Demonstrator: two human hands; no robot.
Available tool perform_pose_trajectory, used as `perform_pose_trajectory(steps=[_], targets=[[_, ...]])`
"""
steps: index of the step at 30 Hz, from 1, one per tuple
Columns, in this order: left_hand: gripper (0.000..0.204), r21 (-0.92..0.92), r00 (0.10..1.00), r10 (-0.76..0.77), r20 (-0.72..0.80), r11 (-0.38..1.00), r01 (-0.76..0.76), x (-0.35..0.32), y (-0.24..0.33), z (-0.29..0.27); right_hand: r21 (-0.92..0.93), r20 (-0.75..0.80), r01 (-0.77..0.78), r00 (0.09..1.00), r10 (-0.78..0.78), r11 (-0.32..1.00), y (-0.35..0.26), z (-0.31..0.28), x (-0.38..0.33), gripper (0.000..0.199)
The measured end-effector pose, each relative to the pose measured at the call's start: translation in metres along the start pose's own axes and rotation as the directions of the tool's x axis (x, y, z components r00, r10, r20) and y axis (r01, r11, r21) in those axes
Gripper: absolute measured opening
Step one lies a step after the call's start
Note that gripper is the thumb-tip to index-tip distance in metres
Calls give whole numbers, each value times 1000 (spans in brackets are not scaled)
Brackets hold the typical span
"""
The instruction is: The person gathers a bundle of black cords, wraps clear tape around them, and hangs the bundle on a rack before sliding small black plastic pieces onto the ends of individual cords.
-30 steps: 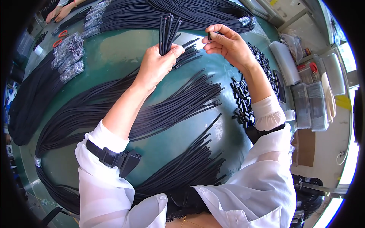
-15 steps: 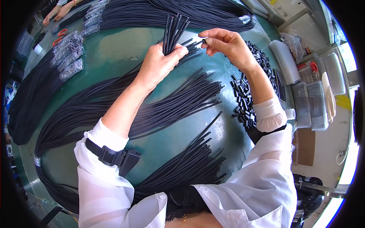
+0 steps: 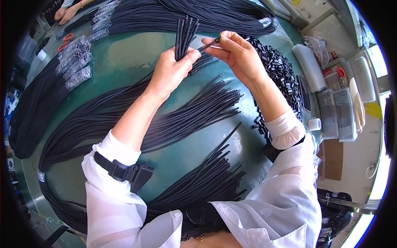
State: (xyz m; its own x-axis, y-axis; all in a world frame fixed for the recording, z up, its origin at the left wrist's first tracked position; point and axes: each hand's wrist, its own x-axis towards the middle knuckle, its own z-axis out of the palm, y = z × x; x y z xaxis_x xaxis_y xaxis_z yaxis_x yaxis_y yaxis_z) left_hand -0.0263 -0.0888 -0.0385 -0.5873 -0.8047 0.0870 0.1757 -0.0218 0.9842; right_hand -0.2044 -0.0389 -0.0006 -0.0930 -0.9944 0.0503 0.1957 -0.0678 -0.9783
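My left hand (image 3: pixel 170 72) is closed around a bunch of black cords (image 3: pixel 186 38), their cut ends standing up above the fist. One black cord (image 3: pixel 210 44) slants out beside that fist toward my right hand (image 3: pixel 237 53). Thumb and fingers of the right hand pinch the tip of this cord, where a small black sleeve (image 3: pixel 218 40) seems to sit; how far it is on cannot be made out. Beyond the right wrist lies a heap of short black sleeves (image 3: pixel 281 68). Below the hands, loose cords (image 3: pixel 186 107) fan across the green table (image 3: pixel 124 51).
Another cord bundle (image 3: pixel 215 177) lies close to my body. Plastic-wrapped cord bundles (image 3: pixel 74 62) and orange-handled scissors (image 3: pixel 66 39) are at the far left. Another person's hand (image 3: pixel 68 14) shows there too. A white roll (image 3: pixel 314 124) and clear plastic boxes (image 3: pixel 345 115) stand at right.
My right hand has moved left, closer to the left fist, and its fingertips now meet a cord's end. The left hand has barely shifted, still gripping the cords.
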Motion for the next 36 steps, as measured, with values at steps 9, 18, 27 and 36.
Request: perform_pose_trajectory(steps=[9, 18, 27, 36], targets=[[26, -80, 996, -81, 49, 993, 84, 2, -2, -2, -94, -142, 123, 981, -135, 988, 14, 12, -4, 9], [29, -38, 992, -117, 42, 992, 119, 1, 4, 0, -291, 14, 40, 999, -38, 956, 16, 4, -5, 16], [29, 97, 961, 147, -235, 987, -127, 11, 1, -3, -971, -21, 52, 954, -299, 234, 12, -113, 31, 20], [17, -18, 996, -28, -87, 999, 27, 5, 1, -2, -949, -174, -105, 960, -219, 296, 6, -111, 41, 15]])
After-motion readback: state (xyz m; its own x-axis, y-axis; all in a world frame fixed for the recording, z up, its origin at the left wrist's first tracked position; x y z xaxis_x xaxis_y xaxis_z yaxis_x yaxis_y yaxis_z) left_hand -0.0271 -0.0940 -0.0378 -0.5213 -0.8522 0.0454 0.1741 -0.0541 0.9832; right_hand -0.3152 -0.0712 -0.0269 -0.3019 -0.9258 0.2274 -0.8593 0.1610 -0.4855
